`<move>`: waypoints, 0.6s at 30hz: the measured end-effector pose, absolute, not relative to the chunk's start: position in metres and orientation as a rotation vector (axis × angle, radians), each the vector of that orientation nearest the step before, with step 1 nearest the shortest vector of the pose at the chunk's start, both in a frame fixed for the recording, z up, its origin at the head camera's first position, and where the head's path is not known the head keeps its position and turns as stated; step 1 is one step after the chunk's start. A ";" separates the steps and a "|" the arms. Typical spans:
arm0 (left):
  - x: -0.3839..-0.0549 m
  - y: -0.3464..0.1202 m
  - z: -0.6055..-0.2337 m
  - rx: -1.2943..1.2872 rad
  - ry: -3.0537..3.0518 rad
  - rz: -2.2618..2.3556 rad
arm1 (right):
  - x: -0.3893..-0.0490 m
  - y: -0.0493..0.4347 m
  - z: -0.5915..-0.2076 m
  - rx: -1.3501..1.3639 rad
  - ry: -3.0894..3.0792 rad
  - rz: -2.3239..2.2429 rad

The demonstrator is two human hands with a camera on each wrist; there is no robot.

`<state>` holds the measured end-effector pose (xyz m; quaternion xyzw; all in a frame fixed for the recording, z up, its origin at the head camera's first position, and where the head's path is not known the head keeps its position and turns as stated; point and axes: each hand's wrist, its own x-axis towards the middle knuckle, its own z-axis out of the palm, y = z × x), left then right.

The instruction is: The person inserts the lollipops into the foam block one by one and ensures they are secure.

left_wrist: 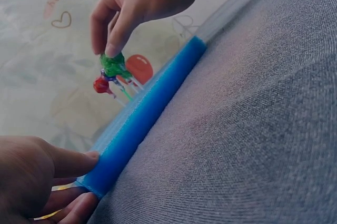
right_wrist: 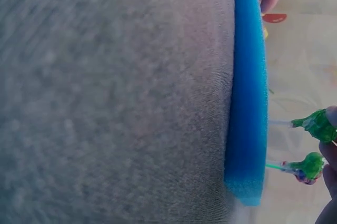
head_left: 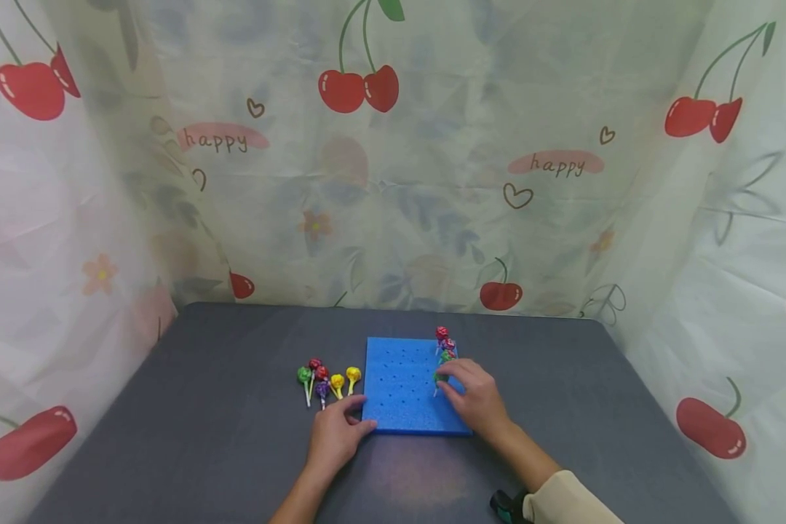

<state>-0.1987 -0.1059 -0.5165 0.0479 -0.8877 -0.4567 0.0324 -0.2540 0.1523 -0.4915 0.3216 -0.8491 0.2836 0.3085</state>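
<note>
Right hand (head_left: 478, 398) pinching green lollipop (right_wrist: 316, 125) above blue board (head_left: 399, 419)

The lollipop is hovering toward the board's three o'clock side, its pale stick reaching down. More lollipops (head_left: 450, 344) are standing at one o'clock; the right wrist view is revealing one's green stick (right_wrist: 274, 166), unseen from the head. The left hand (head_left: 337, 433) is gripping the eight o'clock corner. Only the head view is fully showing loose lollipops (head_left: 322, 373) lying on the worktop (head_left: 236, 437) at nine.

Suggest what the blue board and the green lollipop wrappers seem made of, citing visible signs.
Blue board: probably matte foam, judging by its thick, slightly grainy body. Green lollipop wrappers: likely thin, glossy plastic film, since they look crinkled and catch highlights.
</note>
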 end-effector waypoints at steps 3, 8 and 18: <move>-0.199 -0.106 -0.516 0.160 -2.739 -1.404 | -0.255 0.152 -0.492 0.861 -2.243 0.738; -0.199 -0.106 -0.515 0.154 -2.740 -1.400 | -0.257 0.152 -0.493 0.864 -2.245 0.754; -0.199 -0.106 -0.516 0.142 -2.737 -1.413 | -0.256 0.151 -0.490 0.826 -2.231 0.779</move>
